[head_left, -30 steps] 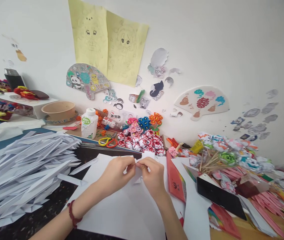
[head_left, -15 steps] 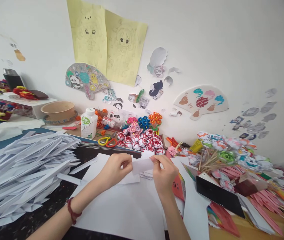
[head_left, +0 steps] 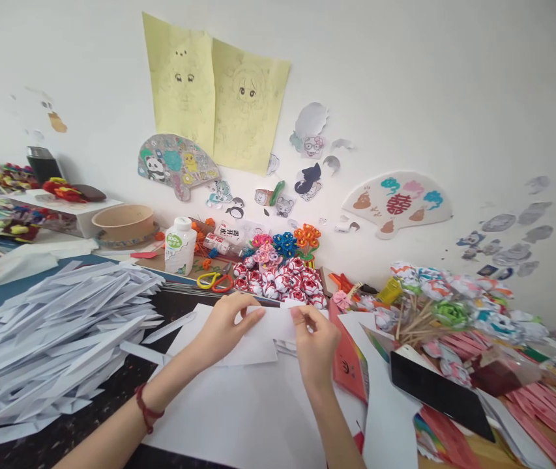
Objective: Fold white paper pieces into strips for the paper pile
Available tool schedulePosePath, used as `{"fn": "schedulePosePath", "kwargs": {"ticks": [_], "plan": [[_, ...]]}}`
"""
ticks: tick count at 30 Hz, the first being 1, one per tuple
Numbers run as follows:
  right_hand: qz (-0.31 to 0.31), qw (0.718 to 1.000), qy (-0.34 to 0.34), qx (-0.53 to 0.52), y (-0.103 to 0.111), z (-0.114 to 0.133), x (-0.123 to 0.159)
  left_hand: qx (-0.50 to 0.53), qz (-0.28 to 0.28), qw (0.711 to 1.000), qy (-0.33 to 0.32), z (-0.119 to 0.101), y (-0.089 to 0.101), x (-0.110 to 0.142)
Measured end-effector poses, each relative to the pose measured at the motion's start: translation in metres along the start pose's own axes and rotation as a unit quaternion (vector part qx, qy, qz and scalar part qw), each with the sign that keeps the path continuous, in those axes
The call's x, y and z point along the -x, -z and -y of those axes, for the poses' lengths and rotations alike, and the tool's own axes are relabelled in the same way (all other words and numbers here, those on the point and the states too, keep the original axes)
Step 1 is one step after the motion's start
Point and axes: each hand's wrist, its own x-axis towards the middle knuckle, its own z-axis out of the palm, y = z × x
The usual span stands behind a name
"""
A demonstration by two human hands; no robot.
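A small piece of white paper (head_left: 278,322) is stretched between my two hands. My left hand (head_left: 233,326) pinches its left end between thumb and fingers. At the right end, my right hand (head_left: 315,332) grips it the same way. Beneath my hands lie more white papers, with a smaller sheet (head_left: 253,352) on top of a large white sheet (head_left: 243,413). Folded strips partly show below the paper I hold. To the left rises a big heap of folded white paper strips (head_left: 62,332).
Behind my hands stand a white bottle (head_left: 180,246), yellow-and-orange scissors (head_left: 215,280) and a pile of red-and-white paper flowers (head_left: 282,280). On the right lie a black phone (head_left: 441,394), a red packet (head_left: 349,361) and paper flowers on sticks (head_left: 448,309). A wooden-coloured bowl (head_left: 124,221) sits back left.
Both hands have drawn a little closer together, still holding the paper's ends. The whole view has shifted slightly, so the background sits lower and further right.
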Motion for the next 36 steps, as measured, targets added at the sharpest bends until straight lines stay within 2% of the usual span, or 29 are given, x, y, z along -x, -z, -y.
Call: {"fn": "schedulePosePath", "kwargs": {"ticks": [2,4,6,7,10,14,19,22,24,26,28,29,31,33,36], "plan": [[0.111,0.992,-0.028,-0.058,-0.002,-0.002,-0.002,-0.011,0.006,1.0,0.011,0.003,0.0,0.0],[0.251,0.96,-0.049,-0.111,-0.002,-0.005,-0.005,-0.019,0.02,1.0,0.015,0.008,0.003,0.0],[0.329,0.932,-0.053,-0.142,-0.002,-0.007,-0.006,-0.029,0.05,0.998,0.007,0.011,0.005,0.0],[0.343,0.926,-0.049,-0.148,-0.002,-0.007,-0.006,-0.036,0.064,0.997,0.002,0.011,0.006,0.001],[0.337,0.931,-0.033,-0.137,-0.006,-0.005,-0.002,-0.058,0.079,0.995,-0.008,0.007,0.005,0.002],[0.324,0.94,-0.024,-0.106,-0.008,-0.002,0.0,-0.071,0.048,0.996,-0.009,0.003,0.002,0.003],[0.333,0.94,-0.041,-0.06,0.001,-0.01,-0.006,-0.083,-0.03,0.996,0.006,0.016,0.015,-0.001],[0.275,0.961,-0.031,0.024,0.005,-0.018,-0.011,-0.087,-0.114,0.988,0.057,0.024,0.027,-0.003],[0.226,0.973,-0.034,0.044,0.004,-0.018,-0.013,-0.09,-0.148,0.982,0.08,0.026,0.029,-0.003],[0.175,0.984,0.0,0.012,0.0,-0.011,-0.01,-0.092,-0.129,0.983,0.087,0.025,0.023,-0.003],[0.121,0.989,0.085,0.003,-0.006,-0.003,-0.004,-0.085,-0.099,0.987,0.092,0.023,0.014,-0.001],[0.127,0.983,0.128,0.014,-0.009,0.001,0.0,-0.071,-0.084,0.989,0.097,0.023,0.009,-0.001],[0.175,0.969,0.17,0.047,-0.016,0.005,0.007,-0.018,-0.054,0.992,0.112,0.021,0.001,0.0],[0.217,0.959,0.169,0.063,-0.02,0.004,0.011,0.065,-0.021,0.99,0.126,0.02,-0.002,0.0],[0.235,0.962,0.133,0.034,-0.02,0.0,0.009,0.19,0.027,0.974,0.124,0.014,0.001,-0.002]]}}
